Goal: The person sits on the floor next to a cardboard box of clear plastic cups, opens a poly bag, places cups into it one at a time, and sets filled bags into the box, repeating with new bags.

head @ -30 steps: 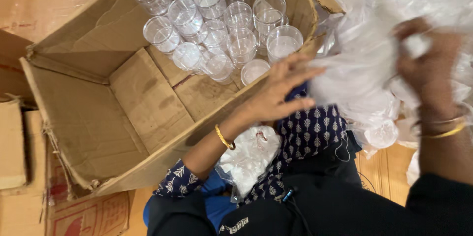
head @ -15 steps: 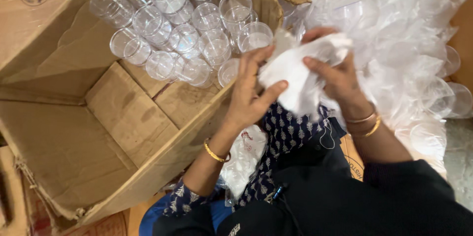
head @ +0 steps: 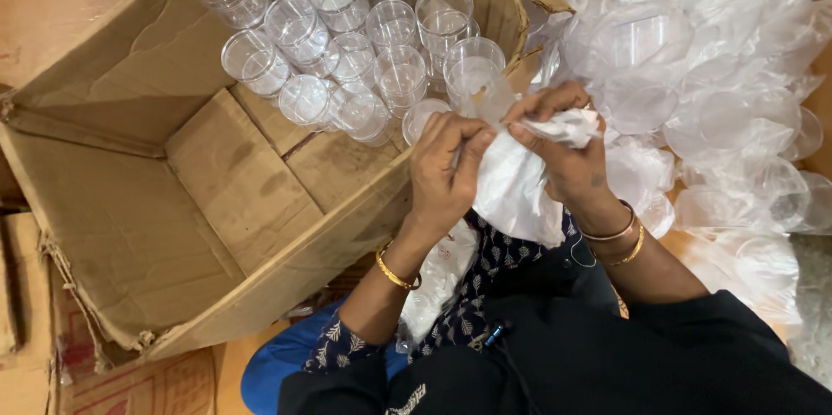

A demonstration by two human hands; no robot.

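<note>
Cardboard box [head: 199, 207] is lying tipped open to the left of the left hand, its far corner holding clear plastic cups [head: 347, 42] standing in packed rows, mouths toward the camera; the near part of the box floor is showing bare card.

Left hand [head: 446, 168] is closing thumb and fingers on the upper edge of a thin white plastic bag [head: 516, 190], pinching the film just beside the box wall.

Right hand [head: 563, 142], immediately to the right and nearly touching the left, is gripping the bunched top of the same bag. The two hands are pulling at the film from either side, probably so as to part its mouth. The bag is hanging between them over the lap.

Right of the right hand, a heap of bagged clear cups [head: 711, 77] is lying within easy reach.
</note>
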